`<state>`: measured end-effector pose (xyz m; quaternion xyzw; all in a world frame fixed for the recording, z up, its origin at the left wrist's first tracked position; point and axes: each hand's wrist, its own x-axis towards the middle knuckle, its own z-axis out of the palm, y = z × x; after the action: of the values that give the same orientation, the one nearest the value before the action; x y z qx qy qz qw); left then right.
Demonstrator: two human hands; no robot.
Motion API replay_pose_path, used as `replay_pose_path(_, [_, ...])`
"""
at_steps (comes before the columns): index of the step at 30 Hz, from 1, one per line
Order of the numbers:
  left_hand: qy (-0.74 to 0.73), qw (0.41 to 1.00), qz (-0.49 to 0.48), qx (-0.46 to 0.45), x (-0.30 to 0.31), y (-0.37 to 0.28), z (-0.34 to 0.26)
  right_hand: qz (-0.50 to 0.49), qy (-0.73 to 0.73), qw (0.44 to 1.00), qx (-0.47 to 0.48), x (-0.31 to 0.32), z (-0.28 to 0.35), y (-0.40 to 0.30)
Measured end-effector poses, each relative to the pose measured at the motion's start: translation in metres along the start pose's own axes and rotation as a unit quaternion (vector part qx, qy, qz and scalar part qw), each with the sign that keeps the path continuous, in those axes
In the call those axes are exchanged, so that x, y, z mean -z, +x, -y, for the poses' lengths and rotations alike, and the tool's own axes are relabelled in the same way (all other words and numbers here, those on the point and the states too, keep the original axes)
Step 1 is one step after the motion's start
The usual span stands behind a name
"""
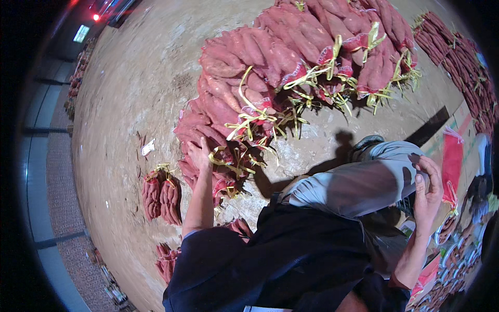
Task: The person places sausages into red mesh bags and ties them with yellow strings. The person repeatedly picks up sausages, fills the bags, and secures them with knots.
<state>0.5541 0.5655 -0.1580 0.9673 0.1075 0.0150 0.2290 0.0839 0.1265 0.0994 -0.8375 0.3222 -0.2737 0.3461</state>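
My left hand point(200, 154) rests on top of a red mesh sack of sweet potatoes point(202, 126), its fingers apart over the netting. That sack lies at the near end of a curved stack of mesh sacks point(249, 48), packed with long reddish sweet potatoes. Yellow ties point(253, 121) knot their mouths, which face the inner side of the curve. Beside my bent knee, my right hand point(429, 185) hangs in the air with loosely curled fingers and nothing visible in it. An empty-looking red mesh sack point(452, 163) lies on cardboard just beyond it.
Two tied sacks point(160, 197) stand on the dirt floor point(117, 117) at left, near a white paper scrap point(148, 147). More sacks point(456, 58) are piled at far right. Loose sweet potatoes point(448, 280) spread at lower right. A vehicle point(119, 11) with a red light is at upper left.
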Motion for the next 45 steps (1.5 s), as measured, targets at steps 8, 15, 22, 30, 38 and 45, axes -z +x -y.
replay_pose_path(8, [0.148, 0.988, -0.051, -0.016, 0.032, -0.017, -0.002, -0.029, 0.004, 0.999, -0.015, 0.003, -0.007, 0.002])
replay_pose_path(15, [-0.17, 0.877, -0.216, -0.393, 0.04, -0.139, -0.184, -0.15, 0.001, 0.988, -0.033, 0.035, -0.031, -0.021])
replay_pose_path(22, [-0.212, 0.805, 0.272, -0.483, -0.046, -0.273, -0.35, -0.249, 0.007, 0.967, -0.051, 0.055, -0.047, -0.046])
replay_pose_path(30, [-0.122, 0.897, 0.229, -0.357, -0.142, -0.313, -0.492, -0.303, 0.036, 0.941, -0.147, 0.074, -0.068, -0.099])
replay_pose_path(38, [-0.137, 0.932, 0.247, -0.225, -0.175, -0.308, -0.518, -0.348, 0.13, 0.904, -0.21, 0.068, -0.082, -0.116])
replay_pose_path(45, [-0.418, 0.746, 0.517, -0.029, -0.134, -0.304, -0.559, -0.323, 0.064, 0.926, -0.185, 0.073, -0.08, -0.098])
